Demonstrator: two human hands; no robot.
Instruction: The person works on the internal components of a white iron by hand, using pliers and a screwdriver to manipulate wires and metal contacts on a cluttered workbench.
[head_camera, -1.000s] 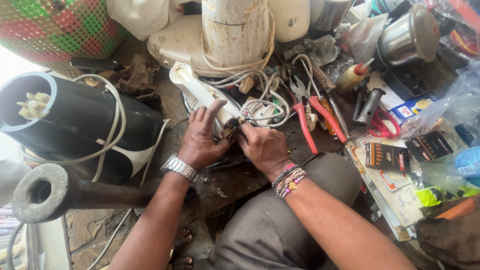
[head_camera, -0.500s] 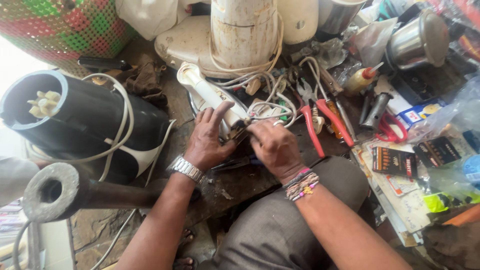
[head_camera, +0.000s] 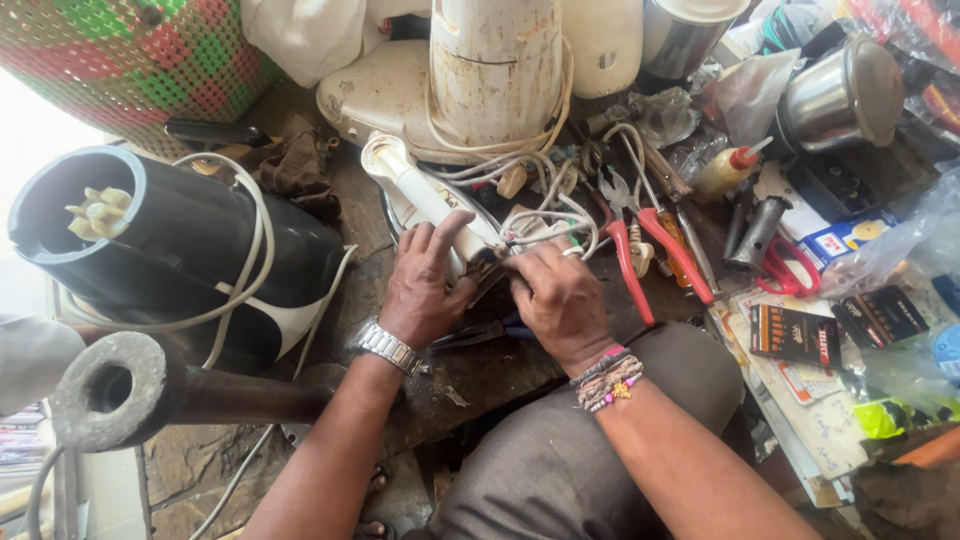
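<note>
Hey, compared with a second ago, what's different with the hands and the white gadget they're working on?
Very little. The left hand lies on the slim white plastic appliance handle as before, and the right hand pinches at the bundle of white wires at the same spot. Nothing was picked up or let go. The red-handled pliers, black cylindrical motor housing and cream mixer base stayed put; only the camera drifted.

Small part between both hands (head_camera: 495, 262) hidden by fingers (head_camera: 530, 268); white blender base (head_camera: 495, 70) cut off at top edge.
</note>
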